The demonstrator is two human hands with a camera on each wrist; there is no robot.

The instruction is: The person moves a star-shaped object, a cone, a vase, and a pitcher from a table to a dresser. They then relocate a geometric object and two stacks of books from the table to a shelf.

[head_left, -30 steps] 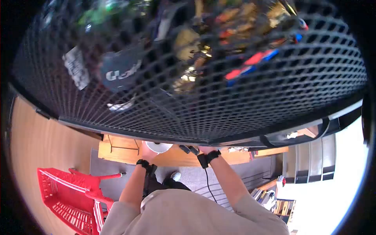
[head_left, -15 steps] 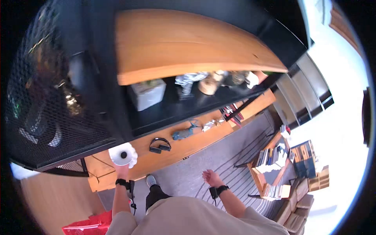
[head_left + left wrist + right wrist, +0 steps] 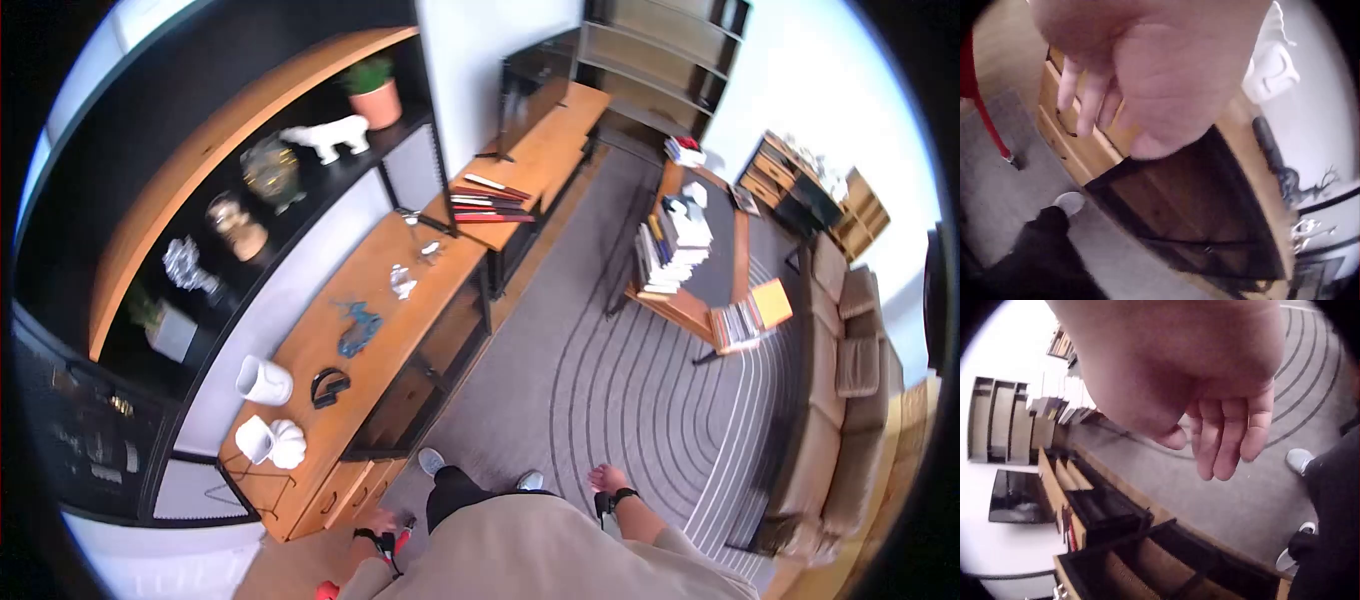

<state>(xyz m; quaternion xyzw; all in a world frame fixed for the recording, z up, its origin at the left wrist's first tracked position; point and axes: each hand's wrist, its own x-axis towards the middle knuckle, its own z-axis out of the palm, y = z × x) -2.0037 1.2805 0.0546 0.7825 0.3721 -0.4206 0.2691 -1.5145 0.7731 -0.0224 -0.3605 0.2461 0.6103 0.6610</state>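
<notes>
Left hand (image 3: 377, 520), near drawers (image 3: 322, 503), and right hand (image 3: 606, 479) hang empty; pink pot (image 3: 378, 106) holds greenery (image 3: 367, 74)

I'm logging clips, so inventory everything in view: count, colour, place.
Cabinet: one, wood and black, person's left
Headphones: one, black, cabinet
White ornaments: at least two, white, cabinet's near end
Blue ornament: one, blue, mid-cabinet
Silvery pieces: several, silver, cabinet's far end
Shelf: one, black and wood, above cabinet
Potted plants: two, green, shelf
Bear: one, white, shelf
Figurines: three, silver, brown, dark-gold, shelf
TV: one, black, beyond cabinet
Shelving: one, brown-grey, far end
Table: one, wood and grey, right
Books: many, mixed, table
Sofa: one, brown, far right
Rug: one, grey, floor
Red item: part-seen, red, left
Shoes: two, pale, floor
Left hand: one, bare, beside cabinet
Right hand: one, bare, above rug
</notes>
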